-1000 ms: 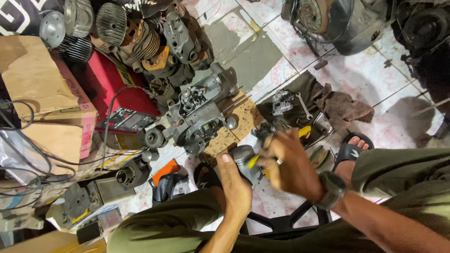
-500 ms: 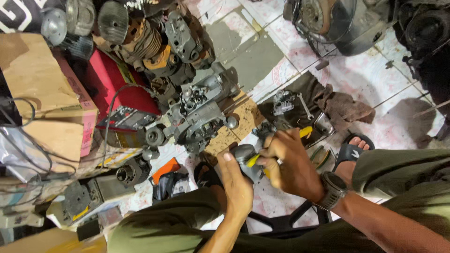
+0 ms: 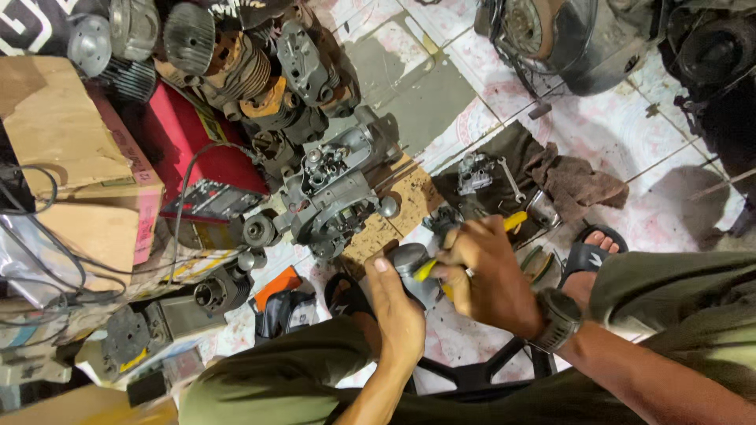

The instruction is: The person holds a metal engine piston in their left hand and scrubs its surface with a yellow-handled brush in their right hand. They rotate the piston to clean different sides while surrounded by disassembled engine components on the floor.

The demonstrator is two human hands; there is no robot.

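Observation:
My left hand (image 3: pixel 396 307) grips a small grey metal engine part (image 3: pixel 413 264) from below, thumb pressed on its side. My right hand (image 3: pixel 487 271), with a dark watch at the wrist, is closed on a yellow-handled tool (image 3: pixel 426 270) whose handle end pokes out at both sides of the fist, its tip against the grey part. Both hands work above my knees, just in front of a grey engine crankcase (image 3: pixel 335 193) resting on a wooden board (image 3: pixel 398 208).
Finned cylinders and engine parts (image 3: pixel 236 63) pile at the top left beside a red box (image 3: pixel 189 138) and cardboard boxes (image 3: pixel 71 149). A dark cloth (image 3: pixel 512 169) holds wrenches and small parts. My sandalled foot (image 3: pixel 591 248) rests on the tiled floor. A motorcycle wheel (image 3: pixel 551 31) stands behind.
Both hands stay on the grey part and tool; my right hand has shifted slightly on the yellow handle. The view has moved a little.

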